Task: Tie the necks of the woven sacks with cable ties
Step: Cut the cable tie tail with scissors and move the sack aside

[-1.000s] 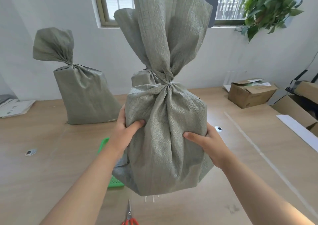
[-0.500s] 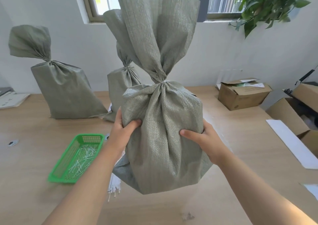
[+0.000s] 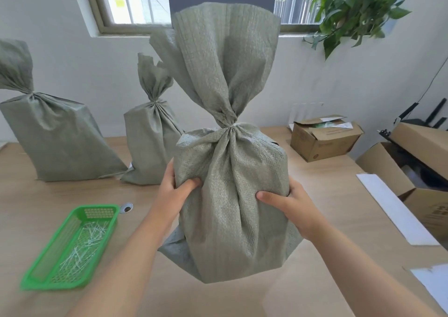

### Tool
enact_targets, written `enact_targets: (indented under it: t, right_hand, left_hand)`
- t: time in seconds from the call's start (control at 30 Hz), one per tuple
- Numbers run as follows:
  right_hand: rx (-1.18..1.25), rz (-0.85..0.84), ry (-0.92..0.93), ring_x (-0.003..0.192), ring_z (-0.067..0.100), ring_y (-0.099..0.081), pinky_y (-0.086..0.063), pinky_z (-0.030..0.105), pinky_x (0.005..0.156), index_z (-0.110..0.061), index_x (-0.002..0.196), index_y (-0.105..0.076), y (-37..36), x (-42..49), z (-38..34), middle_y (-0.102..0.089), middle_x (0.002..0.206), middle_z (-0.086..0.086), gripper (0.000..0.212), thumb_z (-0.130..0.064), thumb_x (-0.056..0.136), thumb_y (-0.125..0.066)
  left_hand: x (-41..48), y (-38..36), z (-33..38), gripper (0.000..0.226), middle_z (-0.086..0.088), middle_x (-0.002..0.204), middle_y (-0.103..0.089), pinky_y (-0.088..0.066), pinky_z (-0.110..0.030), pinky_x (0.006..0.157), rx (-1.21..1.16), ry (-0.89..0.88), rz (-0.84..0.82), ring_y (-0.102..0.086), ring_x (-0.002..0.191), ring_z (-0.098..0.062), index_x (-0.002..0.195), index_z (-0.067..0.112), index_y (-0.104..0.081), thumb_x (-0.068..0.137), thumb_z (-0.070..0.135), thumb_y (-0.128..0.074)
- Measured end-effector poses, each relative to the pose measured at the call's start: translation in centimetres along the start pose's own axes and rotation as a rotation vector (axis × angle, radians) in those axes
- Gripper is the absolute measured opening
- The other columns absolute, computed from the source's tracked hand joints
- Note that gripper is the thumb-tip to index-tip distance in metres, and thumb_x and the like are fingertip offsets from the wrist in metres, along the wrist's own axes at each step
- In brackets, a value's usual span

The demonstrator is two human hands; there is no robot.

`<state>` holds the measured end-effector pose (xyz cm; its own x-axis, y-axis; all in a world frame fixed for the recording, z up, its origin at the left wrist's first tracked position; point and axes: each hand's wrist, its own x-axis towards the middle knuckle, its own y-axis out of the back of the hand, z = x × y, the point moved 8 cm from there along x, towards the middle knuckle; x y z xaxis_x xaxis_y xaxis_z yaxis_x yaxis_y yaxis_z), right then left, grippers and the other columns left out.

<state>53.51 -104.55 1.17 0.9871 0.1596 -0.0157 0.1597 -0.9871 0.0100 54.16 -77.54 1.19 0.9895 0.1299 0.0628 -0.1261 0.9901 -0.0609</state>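
**Three sacks tied, one between my grips**

Three grey-green woven plastic sacks show cinched necks. The nearest sack (image 3: pixel 232 207) is between my grips, seemingly lifted just clear of the pale wooden counter (image 3: pixel 36 207). The left grip (image 3: pixel 174 190) and right grip (image 3: pixel 291 203) each clasp a flank, thumbs in front. I judge a full, floppy body carries best squeezed from both sides, fanned top upright. One pale cable tie (image 3: pixel 229 124) pinches its neck. Two more stand behind, leaning: the left rear sack (image 3: pixel 55 142) and the middle rear sack (image 3: pixel 148 147), probably parked out of the way. One green plastic mesh basket (image 3: pixel 70 246) lies at left, within reach, holding pale strips (image 3: pixel 84 239) too blurred to count. One open cardboard box (image 3: pixel 322 140) stands back right.
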Motion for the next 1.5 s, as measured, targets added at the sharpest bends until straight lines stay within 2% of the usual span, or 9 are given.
enact_targets:
  t: [0.13, 0.33, 0.4, 0.7, 0.93, 1.03, 1.23, 1.37, 1.5]
  right_hand:
    - [0.009, -0.013, 0.001, 0.108, 0.022, -0.07, -0.053, 0.05, 0.097, -0.021, 0.117, -0.066, 4.2, 2.2, 0.7, -0.074, 0.115, 0.003, 0.051, -0.015, 0.07, -0.086]
    - [-0.004, -0.039, -0.033, 0.107, 0.019, -0.07, -0.054, 0.047, 0.097, -0.021, 0.117, -0.067, 12.1, 6.0, 2.1, -0.074, 0.113, 0.0, 0.054, -0.02, 0.067, -0.086]
    - [-0.008, -0.047, -0.052, 0.107, 0.018, -0.07, -0.054, 0.045, 0.096, -0.02, 0.117, -0.067, 14.8, 7.3, 2.6, -0.075, 0.113, -0.001, 0.053, -0.018, 0.068, -0.087]
    - [-0.025, -0.043, -0.053, 0.102, 0.015, -0.071, -0.055, 0.037, 0.087, -0.025, 0.112, -0.067, 21.9, 13.3, 3.2, -0.076, 0.108, -0.005, 0.044, -0.007, 0.076, -0.082]
    - [-0.092, -0.034, 0.018, 0.103, 0.01, -0.07, -0.055, 0.033, 0.086, -0.028, 0.118, -0.064, 22.5, 20.3, 2.8, -0.074, 0.11, -0.009, 0.053, -0.007, 0.074, -0.084]
    - [-0.118, -0.028, 0.069, 0.106, 0.01, -0.069, -0.055, 0.035, 0.09, -0.027, 0.119, -0.064, 22.1, 23.6, 2.8, -0.073, 0.113, -0.008, 0.055, -0.006, 0.072, -0.085]
    - [-0.123, -0.021, 0.111, 0.108, 0.012, -0.068, -0.055, 0.038, 0.095, -0.024, 0.12, -0.063, 20.7, 29.6, 4.3, -0.073, 0.114, -0.006, 0.058, -0.005, 0.071, -0.086]
    - [-0.151, -0.022, 0.121, 0.109, 0.01, -0.067, -0.054, 0.033, 0.094, -0.024, 0.124, -0.061, 19.9, 33.3, 5.4, -0.073, 0.115, -0.008, 0.063, -0.005, 0.07, -0.087]
    - [-0.195, -0.032, 0.135, 0.108, 0.005, -0.066, -0.053, 0.025, 0.09, -0.025, 0.123, -0.061, 19.2, 36.5, 6.4, -0.072, 0.114, -0.01, 0.062, -0.006, 0.07, -0.088]
  left_hand:
    - [2.1, -4.3, -0.8, 0.059, 0.013, 0.114, -0.073, -0.053, -0.025, 0.085, 0.017, -0.002, -0.005, -0.069, 0.106, -0.006, 0.138, 0.038, -0.05, 0.092, 0.004, -0.066]
    - [4.9, -11.7, -3.5, 0.051, 0.007, 0.111, -0.076, -0.054, -0.025, 0.081, 0.012, 0.061, 0.067, -0.071, 0.104, -0.01, 0.132, 0.029, -0.058, 0.089, 0.007, -0.071]
    - [5.9, -14.4, -4.6, 0.046, 0.007, 0.111, -0.076, -0.054, -0.027, 0.082, 0.009, 0.091, 0.08, -0.071, 0.105, -0.013, 0.129, 0.029, -0.06, 0.089, 0.008, -0.072]
    - [11.7, -22.1, -6.0, 0.039, 0.013, 0.102, -0.077, -0.056, -0.015, 0.071, 0.004, 0.12, 0.062, -0.072, 0.094, -0.002, 0.125, 0.026, -0.06, 0.095, 0.002, -0.063]
    - [18.8, -21.6, -6.9, 0.054, 0.004, 0.125, -0.071, -0.057, -0.027, 0.088, 0.023, 0.101, 0.007, -0.069, 0.112, -0.011, 0.14, 0.027, -0.052, 0.093, 0.005, -0.067]
    - [22.2, -20.7, -7.6, 0.053, 0.002, 0.123, -0.071, -0.058, -0.027, 0.086, 0.023, 0.098, 0.027, -0.07, 0.111, -0.013, 0.138, 0.025, -0.052, 0.092, 0.005, -0.069]
    - [28.5, -18.9, -9.2, 0.052, 0.002, 0.124, -0.071, -0.054, -0.038, 0.097, 0.057, 0.1, 0.038, -0.068, 0.114, -0.016, 0.133, 0.031, -0.054, 0.091, 0.004, -0.069]
    - [31.9, -17.8, -10.3, 0.059, 0.003, 0.123, -0.071, -0.055, -0.031, 0.092, 0.075, 0.087, 0.051, -0.068, 0.114, -0.014, 0.14, 0.027, -0.05, 0.09, 0.001, -0.069]
    - [34.5, -17.0, -11.5, 0.06, 0.008, 0.119, -0.071, -0.056, -0.018, 0.079, 0.077, 0.085, 0.072, -0.07, 0.102, -0.003, 0.142, 0.027, -0.048, 0.091, 0.001, -0.068]
